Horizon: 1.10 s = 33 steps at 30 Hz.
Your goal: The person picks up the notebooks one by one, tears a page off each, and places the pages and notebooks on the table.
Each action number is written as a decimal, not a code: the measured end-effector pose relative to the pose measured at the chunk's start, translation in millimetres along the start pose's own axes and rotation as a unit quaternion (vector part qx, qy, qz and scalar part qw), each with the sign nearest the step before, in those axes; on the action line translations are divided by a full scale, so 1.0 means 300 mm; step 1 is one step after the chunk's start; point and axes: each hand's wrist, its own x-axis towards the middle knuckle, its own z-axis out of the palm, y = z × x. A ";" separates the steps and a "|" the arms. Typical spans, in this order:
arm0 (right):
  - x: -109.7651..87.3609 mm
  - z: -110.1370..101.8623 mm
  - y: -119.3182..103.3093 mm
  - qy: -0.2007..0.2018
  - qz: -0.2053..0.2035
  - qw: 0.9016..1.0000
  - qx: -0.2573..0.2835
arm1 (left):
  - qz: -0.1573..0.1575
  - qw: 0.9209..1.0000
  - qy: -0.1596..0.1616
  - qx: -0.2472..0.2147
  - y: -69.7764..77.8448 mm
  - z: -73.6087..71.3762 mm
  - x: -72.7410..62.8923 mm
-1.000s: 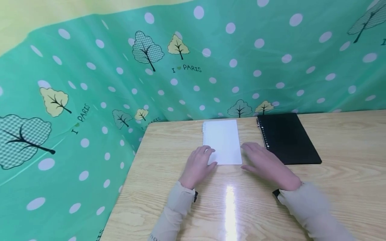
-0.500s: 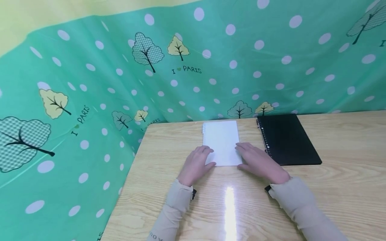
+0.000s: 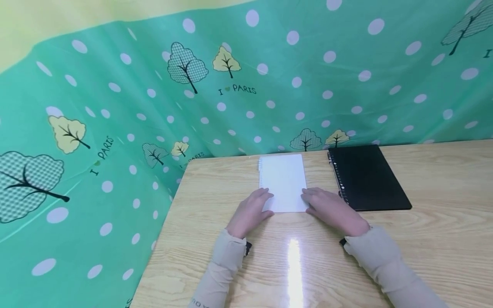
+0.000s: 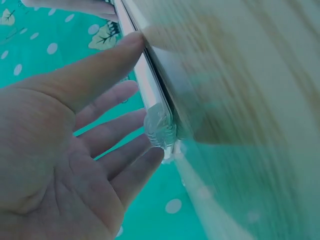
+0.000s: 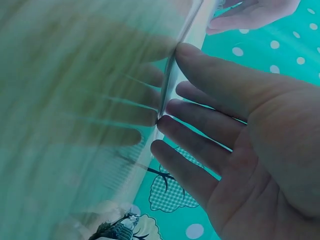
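A white spiral notebook [image 3: 284,177] lies flat on the wooden table, its coil along the left side. My left hand [image 3: 248,213] is at its near left corner, fingers lightly bent and spread. The left wrist view shows the thumb [image 4: 107,65] at the near edge and fingertips beside the coil [image 4: 161,129]. On the opposite side, my right hand [image 3: 334,209] has its fingertips at the notebook's right edge. In the right wrist view its thumb [image 5: 200,65] meets the near corner and the other fingers reach loosely along the edge. Neither hand curls round the notebook.
Just right of my right hand lies a black ring-bound notebook [image 3: 369,177], its rings facing the white one. A green dotted cloth [image 3: 239,107] hangs behind and to the left of the table [image 3: 215,179]. Light reflects off the tabletop in front.
My right hand has moved left from beside the black notebook to the white notebook's right edge. The left hand has barely shifted at the near left corner.
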 end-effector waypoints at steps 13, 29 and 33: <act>-0.010 -0.011 -0.008 0.019 -0.015 1.000 -0.015 | 0.009 0.998 -0.041 -0.056 -0.034 -0.007 0.007; 0.003 -0.028 -0.004 0.055 -0.001 0.996 0.071 | 0.026 0.992 -0.049 -0.112 -0.049 -0.008 0.009; 0.001 -0.024 -0.002 0.056 0.028 0.991 0.118 | 0.043 0.991 -0.044 -0.118 -0.052 -0.011 0.007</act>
